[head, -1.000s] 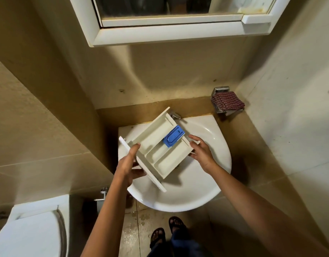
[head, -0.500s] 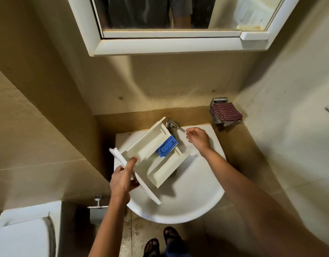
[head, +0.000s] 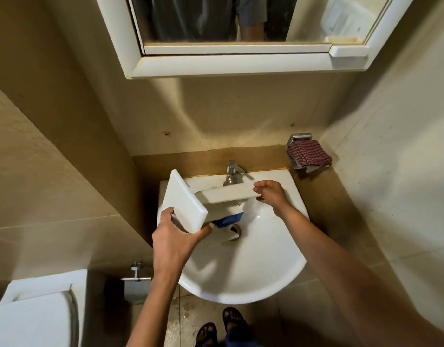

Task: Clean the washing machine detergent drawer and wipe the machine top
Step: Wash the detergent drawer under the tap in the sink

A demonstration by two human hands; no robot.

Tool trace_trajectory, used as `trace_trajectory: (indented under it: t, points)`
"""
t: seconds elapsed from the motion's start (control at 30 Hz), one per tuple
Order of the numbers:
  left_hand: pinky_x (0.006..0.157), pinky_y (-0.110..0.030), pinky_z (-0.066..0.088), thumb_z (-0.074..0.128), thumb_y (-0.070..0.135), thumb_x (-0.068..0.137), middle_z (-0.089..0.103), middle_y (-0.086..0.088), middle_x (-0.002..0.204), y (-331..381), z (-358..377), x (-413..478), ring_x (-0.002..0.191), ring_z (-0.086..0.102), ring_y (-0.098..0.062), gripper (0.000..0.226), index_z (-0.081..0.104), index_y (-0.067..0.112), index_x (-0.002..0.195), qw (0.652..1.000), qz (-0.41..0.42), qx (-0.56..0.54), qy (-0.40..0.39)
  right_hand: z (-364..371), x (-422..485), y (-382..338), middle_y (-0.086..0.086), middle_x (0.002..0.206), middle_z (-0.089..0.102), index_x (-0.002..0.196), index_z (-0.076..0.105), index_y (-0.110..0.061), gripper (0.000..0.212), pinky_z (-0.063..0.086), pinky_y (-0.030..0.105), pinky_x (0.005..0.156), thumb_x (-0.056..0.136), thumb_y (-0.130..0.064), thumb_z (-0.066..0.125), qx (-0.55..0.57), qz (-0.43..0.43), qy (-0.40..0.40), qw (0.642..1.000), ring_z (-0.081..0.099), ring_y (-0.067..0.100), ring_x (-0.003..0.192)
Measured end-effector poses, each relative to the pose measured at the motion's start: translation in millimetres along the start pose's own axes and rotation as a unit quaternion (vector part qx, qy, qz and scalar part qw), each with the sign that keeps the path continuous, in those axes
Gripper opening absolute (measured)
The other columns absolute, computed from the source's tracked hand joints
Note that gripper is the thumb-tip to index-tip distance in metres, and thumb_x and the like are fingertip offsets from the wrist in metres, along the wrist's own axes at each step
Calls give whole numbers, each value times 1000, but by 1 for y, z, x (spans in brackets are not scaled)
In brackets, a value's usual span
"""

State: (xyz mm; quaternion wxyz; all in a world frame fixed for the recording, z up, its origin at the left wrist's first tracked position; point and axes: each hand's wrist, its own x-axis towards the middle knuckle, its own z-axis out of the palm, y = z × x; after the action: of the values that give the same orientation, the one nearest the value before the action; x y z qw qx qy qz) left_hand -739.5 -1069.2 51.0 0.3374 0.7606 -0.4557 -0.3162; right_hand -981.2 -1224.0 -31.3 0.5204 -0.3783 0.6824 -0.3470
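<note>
Obs., head view. All positions are referenced to the sink [head: 256, 274].

- Detergent drawer [head: 188, 205]: held in the air over the back-left part of the sink and turned so its white front panel faces you. Its long body runs rightward, just in front of the tap [head: 232, 172]. The blue insert [head: 228, 219] shows on the underside, above the drain [head: 235, 233].
- Your left hand [head: 176, 244]: over the sink's left rim, wrapped around the lower end of the front panel. The thumb lies along the panel's bottom right edge and the fingers curl behind its left edge. It's a firm grip.
- Your right hand [head: 271, 194]: over the back-right of the sink, at the drawer's far end. Thumb above and curled fingers below pinch that end lightly.
- Checked cloth [head: 308, 156]: on a wall holder behind and right of the sink.
- Mirror cabinet [head: 228, 63]: on the wall above the sink.
- Toilet [head: 33, 316]: well left of the sink, lower down, with a paper holder [head: 136, 279] between the two.
</note>
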Motion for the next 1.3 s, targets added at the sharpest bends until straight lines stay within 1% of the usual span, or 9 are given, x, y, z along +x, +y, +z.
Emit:
trace_trajectory:
  t: [0.2, 0.3, 0.4, 0.5, 0.7, 0.83, 0.97, 1.07, 1.3]
  points:
    - [83, -37, 55, 68, 79, 45, 68, 1, 104, -23, -5, 21, 96, 65, -21, 88, 65, 23, 113, 983, -135, -98, -77, -8, -7, 4, 10, 79, 63, 104, 60, -2, 15, 54, 27, 67, 93, 1, 50, 24, 86, -97, 991, 59, 17, 63]
    - [82, -39, 54, 63, 84, 57, 69, -3, 102, -45, 0, 33, 92, 64, -22, 72, 69, 22, 94, 953, -201, -160, -161, -6, -13, 8, 9, 82, 67, 100, 65, -2, 18, 56, 27, 69, 93, 0, 49, -19, 111, -121, 986, 63, 18, 71]
    - [97, -48, 49, 56, 91, 54, 64, -3, 118, -67, 14, 46, 107, 60, -25, 89, 64, 22, 110, 926, -245, -177, -225, -4, -16, 10, 11, 87, 68, 91, 66, -6, 19, 55, 28, 65, 94, -5, 48, -2, 134, -127, 983, 63, 20, 74]
    - [98, -50, 48, 53, 96, 44, 68, -10, 115, -73, 26, 56, 109, 62, -30, 107, 62, 23, 120, 890, -290, -218, -276, -7, -13, 10, 16, 111, 68, 112, 65, -5, 33, 52, 34, 83, 99, -30, 47, 17, 149, -150, 977, 64, 24, 95]
    - [85, -44, 55, 30, 83, 77, 71, -16, 105, -67, 47, 59, 99, 67, -31, 85, 67, 14, 109, 838, -335, -272, -335, -23, -31, -6, 6, 119, 68, 123, 62, -26, 72, 46, 41, 101, 77, -77, 40, 33, 184, -255, 949, 61, 24, 114]
    - [87, -47, 55, 33, 87, 71, 69, -19, 111, -61, 56, 59, 98, 68, -33, 92, 67, 12, 112, 822, -358, -286, -339, -30, -55, -13, 7, 114, 69, 111, 65, -26, 57, 54, 34, 81, 86, -67, 34, 63, 168, -240, 954, 67, 20, 99]
    - [94, -50, 50, 34, 91, 65, 69, -20, 111, -56, 68, 62, 104, 65, -36, 97, 70, 12, 108, 809, -377, -287, -346, -35, -60, -12, 4, 106, 72, 119, 58, -22, 31, 55, 38, 85, 93, -36, 52, 36, 111, -226, 967, 69, 18, 96]
    - [84, -45, 53, 29, 89, 70, 72, -18, 101, -52, 73, 65, 94, 68, -35, 95, 69, 10, 106, 798, -388, -288, -360, -37, -65, -11, 6, 98, 73, 110, 62, -21, 20, 54, 38, 83, 91, -26, 59, 54, 118, -189, 973, 69, 21, 89]
    - [79, -42, 54, 29, 82, 81, 67, -21, 112, -76, 65, 73, 95, 66, -36, 93, 63, 4, 119, 785, -401, -313, -354, -35, -78, 13, 13, 86, 67, 100, 61, -13, 23, 52, 44, 78, 82, -24, 69, 150, 203, -66, 965, 63, 29, 78]
